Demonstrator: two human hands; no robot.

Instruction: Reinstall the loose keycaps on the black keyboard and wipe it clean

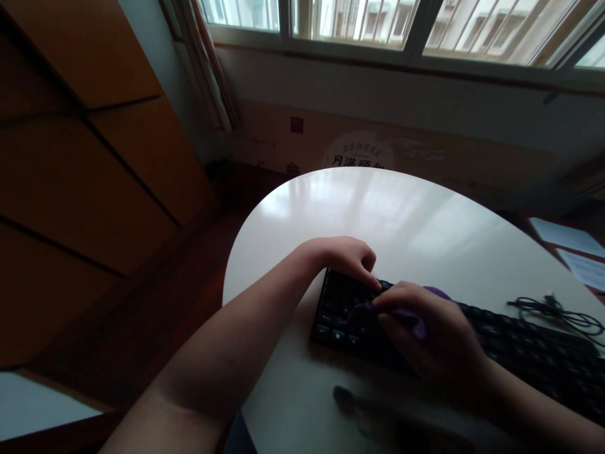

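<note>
A black keyboard (501, 337) lies on the white table (293, 221), stretching toward the right edge of the view. At its far left edge is my left hand (347, 255), fingers curled and thumb pressed against the back row of keys. Over the keys, my right hand (432, 328) pinches a purple cloth (362, 310). A corner of the cloth touches the left-hand keys, and more of it shows behind the knuckles. In front of the keyboard lies a dark brush-like tool (344, 396), blurred and partly hidden below my right forearm.
A coiled black cable (553, 312) rests on the table behind the keyboard's right part. Papers (567, 238) lie on a surface beyond the table at right. A wooden cabinet (127, 151) stands on the left. Windows (354, 25) and a printed cardboard box (265, 135) are at the back.
</note>
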